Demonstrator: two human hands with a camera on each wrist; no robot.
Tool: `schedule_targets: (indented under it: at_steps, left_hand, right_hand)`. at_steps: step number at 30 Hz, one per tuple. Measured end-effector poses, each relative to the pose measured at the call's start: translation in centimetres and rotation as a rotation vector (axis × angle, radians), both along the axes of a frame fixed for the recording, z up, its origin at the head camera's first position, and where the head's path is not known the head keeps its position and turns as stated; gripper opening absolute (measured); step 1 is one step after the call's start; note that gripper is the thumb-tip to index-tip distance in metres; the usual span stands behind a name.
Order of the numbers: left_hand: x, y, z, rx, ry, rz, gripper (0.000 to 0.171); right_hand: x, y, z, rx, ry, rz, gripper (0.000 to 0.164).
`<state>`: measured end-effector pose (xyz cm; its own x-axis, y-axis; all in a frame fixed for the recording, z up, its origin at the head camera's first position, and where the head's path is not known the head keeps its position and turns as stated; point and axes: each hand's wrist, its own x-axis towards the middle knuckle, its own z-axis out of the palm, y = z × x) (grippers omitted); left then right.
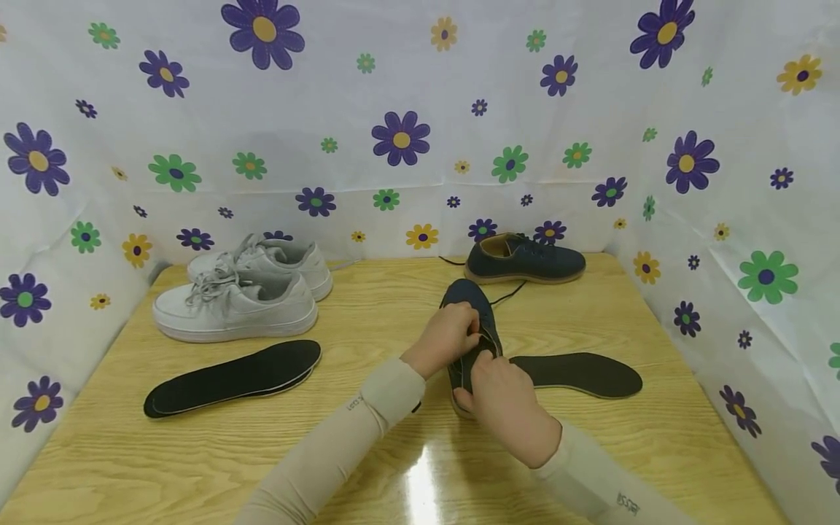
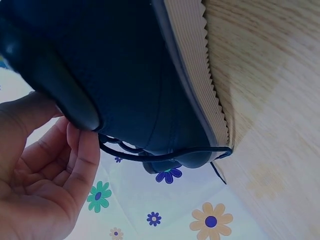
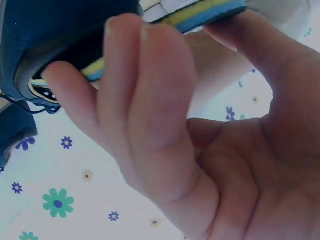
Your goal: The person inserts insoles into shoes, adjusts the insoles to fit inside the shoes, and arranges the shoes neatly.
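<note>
A navy lace-up shoe lies toe-away on the table in front of me. My left hand pinches the edge of its opening between thumb and fingers; in the left wrist view the shoe's side and pale ridged sole show. With my right hand I hold an insole with yellow and blue layers, fingers on one side and thumb on the other. The insole's front part runs into the shoe's opening, where its tip is hidden.
A black insole lies right of the shoe. The other navy shoe stands at the back right, a lace trailing. Two white sneakers stand at the back left, with overlapping black insoles before them. Flowered cloth surrounds the wooden table.
</note>
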<state>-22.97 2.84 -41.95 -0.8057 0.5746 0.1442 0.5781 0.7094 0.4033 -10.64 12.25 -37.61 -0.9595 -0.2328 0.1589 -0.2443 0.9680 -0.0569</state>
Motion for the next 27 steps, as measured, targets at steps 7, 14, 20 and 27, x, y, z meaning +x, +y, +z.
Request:
schedule_targets:
  at_steps: [7, 14, 20, 27]
  left_hand:
    - [0.0, 0.1, -0.3, -0.009, -0.005, -0.001, 0.014]
    - [0.2, 0.1, -0.2, -0.012, 0.0, -0.004, 0.016]
    - [0.2, 0.0, -0.1, 0.006, -0.001, -0.004, 0.016]
    - [0.1, -0.1, 0.1, 0.011, 0.0, 0.0, 0.015]
  right_hand:
    - [-0.8, 0.2, -0.8, 0.006, 0.066, -0.014, 0.044]
    - [-2.0, 0.5, -1.7, -0.016, 0.057, -0.014, 0.035]
    - [-2.7, 0.5, -2.1, -0.028, 0.053, -0.029, 0.036]
    - [-2.0, 1.1, -1.2, -0.211, -0.083, -0.027, 0.042]
